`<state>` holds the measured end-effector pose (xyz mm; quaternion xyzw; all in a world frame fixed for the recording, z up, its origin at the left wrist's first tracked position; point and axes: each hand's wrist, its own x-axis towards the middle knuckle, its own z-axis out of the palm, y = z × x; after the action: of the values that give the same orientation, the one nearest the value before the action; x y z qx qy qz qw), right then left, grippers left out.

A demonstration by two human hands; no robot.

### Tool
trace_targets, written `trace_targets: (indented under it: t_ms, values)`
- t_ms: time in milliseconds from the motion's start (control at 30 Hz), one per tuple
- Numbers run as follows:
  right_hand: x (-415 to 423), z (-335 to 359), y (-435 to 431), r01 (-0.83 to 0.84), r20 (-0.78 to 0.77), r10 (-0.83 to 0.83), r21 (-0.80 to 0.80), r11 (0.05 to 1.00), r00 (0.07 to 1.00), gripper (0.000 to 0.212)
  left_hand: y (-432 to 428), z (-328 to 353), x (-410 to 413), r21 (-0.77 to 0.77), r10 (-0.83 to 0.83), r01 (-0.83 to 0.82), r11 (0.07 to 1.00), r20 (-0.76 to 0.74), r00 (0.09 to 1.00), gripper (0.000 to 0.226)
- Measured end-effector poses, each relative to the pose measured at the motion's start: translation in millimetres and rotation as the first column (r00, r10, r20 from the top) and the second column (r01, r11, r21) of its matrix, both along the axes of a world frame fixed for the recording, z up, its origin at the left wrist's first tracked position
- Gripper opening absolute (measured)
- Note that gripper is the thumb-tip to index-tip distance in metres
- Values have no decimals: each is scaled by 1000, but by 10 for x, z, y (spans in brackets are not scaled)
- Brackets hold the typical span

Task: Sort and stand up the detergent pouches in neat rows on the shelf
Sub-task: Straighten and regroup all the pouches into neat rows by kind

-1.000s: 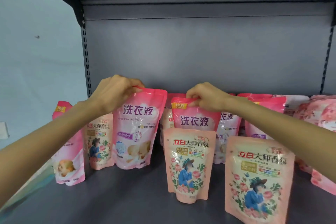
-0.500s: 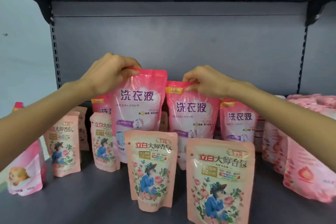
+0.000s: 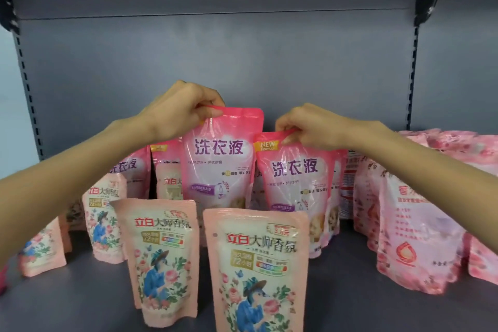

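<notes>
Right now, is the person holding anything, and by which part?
The left hand pinches the taller pink detergent pouch by its top edge; the right hand pinches the lower pink pouch likewise.

Front pouch: bottom cut off by the edge.
Back pouch: mostly hidden.
Right pouches: blurry words.
Left pouch: top hidden.

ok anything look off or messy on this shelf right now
Yes. A pale floral pouch stands back among the bright pink pouches, out of its row. The right-hand pouches slump against each other instead of standing straight. Nothing looks spilled or torn.
</notes>
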<state>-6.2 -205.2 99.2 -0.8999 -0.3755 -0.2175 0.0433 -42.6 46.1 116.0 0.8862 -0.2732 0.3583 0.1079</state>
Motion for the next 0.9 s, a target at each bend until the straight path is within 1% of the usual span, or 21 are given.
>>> trace_targets:
  t_ms: [167,367,467,533,700,733,833,900]
  values:
    - [15,-68,-261,76,-1,-76,-34,997,997,22,-336,-136,125,37,-19,23,999,-113,993,8]
    - [-3,-152,-432,122,25,-121,-85,989,992,40,-588,-357,277,106,9,9,994,-165,986,6]
    - [-29,-171,-461,158,63,-152,-104,982,986,45,-631,-447,308,128,38,-14,992,-185,982,6]
    - [-30,-206,-446,163,91,-153,-106,981,984,39,-622,-445,300,131,54,-28,991,-205,977,5]
    - [-56,-270,-420,155,126,-144,-85,984,981,4,-591,-400,217,126,26,12,992,-294,955,3]
    - [-63,-276,-422,163,118,-154,-71,984,981,4,-589,-404,211,124,18,21,992,-304,953,3]
    - [-99,-286,-430,219,28,-217,-57,974,976,28,-577,-421,228,113,-5,44,993,-320,947,5]
    - [-121,-289,-439,257,-11,-259,-85,963,966,41,-559,-414,249,115,6,33,993,-319,948,8]
